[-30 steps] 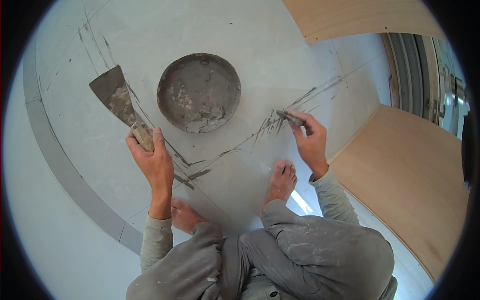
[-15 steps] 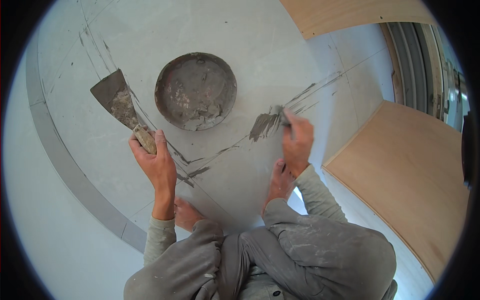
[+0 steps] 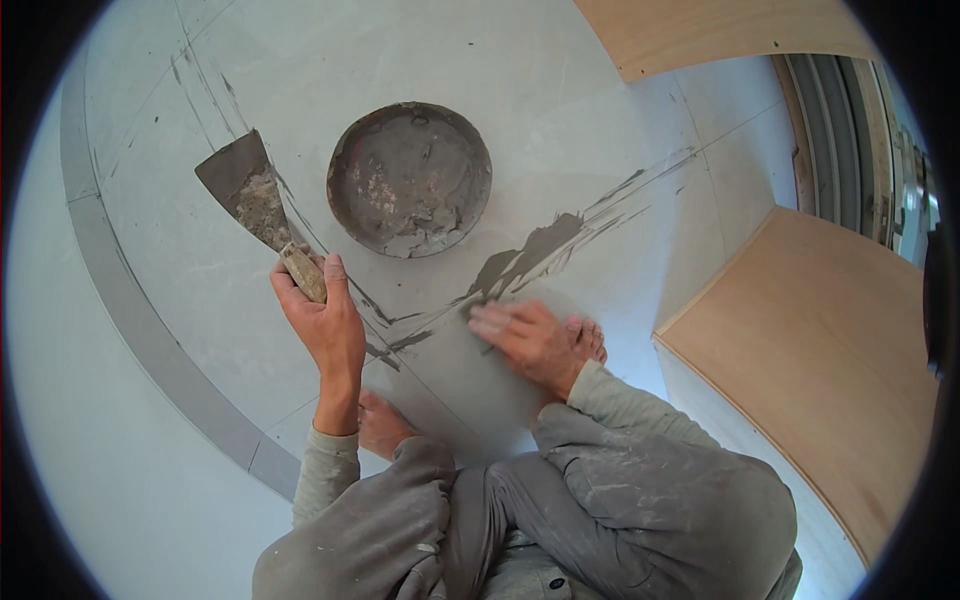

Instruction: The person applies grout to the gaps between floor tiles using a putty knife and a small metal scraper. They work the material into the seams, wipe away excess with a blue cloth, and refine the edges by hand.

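My left hand (image 3: pixel 325 320) is closed round the worn handle of a putty knife (image 3: pixel 262 205). Its wide blade points up and away to the left, smeared with grey grout. Low over the floor tiles, my right hand (image 3: pixel 530 340) is blurred by motion, with its fingers together around a small dark piece whose kind I cannot make out. Just beyond those fingers, a thick dark smear of grout (image 3: pixel 530 250) lies along a tile joint. A round pan (image 3: pixel 410 180) of grey grout stands on the tiles between the putty knife and the smear.
Thin grout streaks (image 3: pixel 400 340) mark the joints near my feet. A darker curved-looking tile strip (image 3: pixel 190 370) runs along the left. Wooden boards (image 3: pixel 800 350) stand or lie at the right and far right, by a ribbed grey frame (image 3: pixel 830 140).
My right hand has swept left and nearer to me along the joint. The grout smear now reaches longer and wider. The left hand still holds the putty knife in much the same pose.
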Available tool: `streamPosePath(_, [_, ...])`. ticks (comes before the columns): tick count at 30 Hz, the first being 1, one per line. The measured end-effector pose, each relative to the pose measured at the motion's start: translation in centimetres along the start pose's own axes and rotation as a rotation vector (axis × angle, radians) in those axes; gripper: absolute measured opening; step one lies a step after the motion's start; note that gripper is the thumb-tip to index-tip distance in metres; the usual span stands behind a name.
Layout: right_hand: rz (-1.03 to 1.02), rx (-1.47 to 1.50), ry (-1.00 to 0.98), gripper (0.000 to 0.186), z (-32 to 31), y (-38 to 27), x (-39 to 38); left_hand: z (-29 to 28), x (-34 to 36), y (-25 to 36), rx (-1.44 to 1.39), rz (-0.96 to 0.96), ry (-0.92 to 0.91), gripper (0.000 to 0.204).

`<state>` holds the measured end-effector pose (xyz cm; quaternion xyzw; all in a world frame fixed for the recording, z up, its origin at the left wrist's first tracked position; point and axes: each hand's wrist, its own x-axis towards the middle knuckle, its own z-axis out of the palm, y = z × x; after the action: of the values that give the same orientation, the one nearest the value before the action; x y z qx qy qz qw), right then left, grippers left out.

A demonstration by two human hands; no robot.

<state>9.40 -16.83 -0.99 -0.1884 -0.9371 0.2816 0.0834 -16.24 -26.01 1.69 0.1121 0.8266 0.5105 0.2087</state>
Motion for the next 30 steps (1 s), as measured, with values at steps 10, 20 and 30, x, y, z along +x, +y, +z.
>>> streamPosePath(10, [-0.081, 0.111, -0.043, 0.042, 1.5, -1.4, 0.9, -0.4, 0.0, 0.4, -0.034, -0.006, 0.004, 0.032])
streamPosePath(20, [0.602, -0.156, 0.454, 0.048, -3.7, 4.6, 1.4, -1.3, 0.3, -1.1, -0.011, 0.032, 0.041, 0.031])
streamPosePath(30, [0.534, 0.126, 0.394, 0.043, -1.8, 2.0, 1.9, -0.7, -0.2, -0.4, -0.050, -0.003, 0.005, 0.032])
